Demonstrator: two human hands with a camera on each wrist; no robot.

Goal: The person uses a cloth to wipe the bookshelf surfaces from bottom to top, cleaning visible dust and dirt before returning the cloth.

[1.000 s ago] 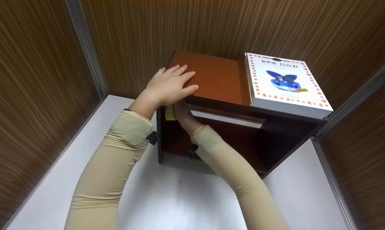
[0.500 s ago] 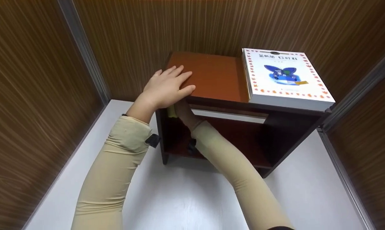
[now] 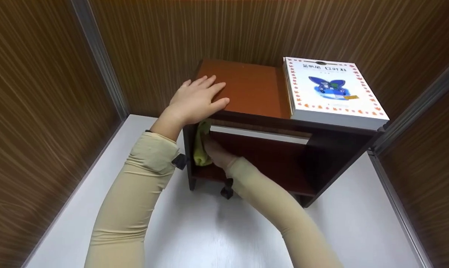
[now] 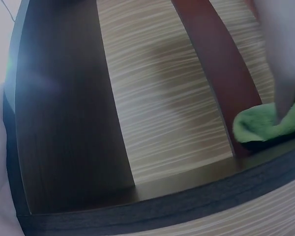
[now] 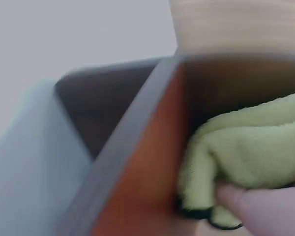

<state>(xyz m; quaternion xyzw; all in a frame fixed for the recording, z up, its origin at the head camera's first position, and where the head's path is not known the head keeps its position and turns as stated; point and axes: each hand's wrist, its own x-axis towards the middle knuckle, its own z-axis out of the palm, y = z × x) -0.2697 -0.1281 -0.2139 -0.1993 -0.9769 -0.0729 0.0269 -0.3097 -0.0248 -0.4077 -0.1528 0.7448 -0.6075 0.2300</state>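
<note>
My left hand lies flat, fingers spread, on the left end of the reddish-brown top of a small bookshelf. Below it, inside the upper compartment, my right hand holds a yellow-green cloth against the inner face of the left side panel. In the right wrist view, the thumb presses into the folds of the cloth, which has a dark edging; the other fingers are hidden. The left wrist view shows the bunched cloth beside the dark panel.
A thick stack of books, with a butterfly on the top cover, sits on the shelf's right end. The lower shelf board spans under my right hand. Wood-grain walls enclose the back and sides; the floor is white.
My right hand has moved down along the inside of the left panel with the cloth, and more of the cloth shows. My left hand has stayed on the top.
</note>
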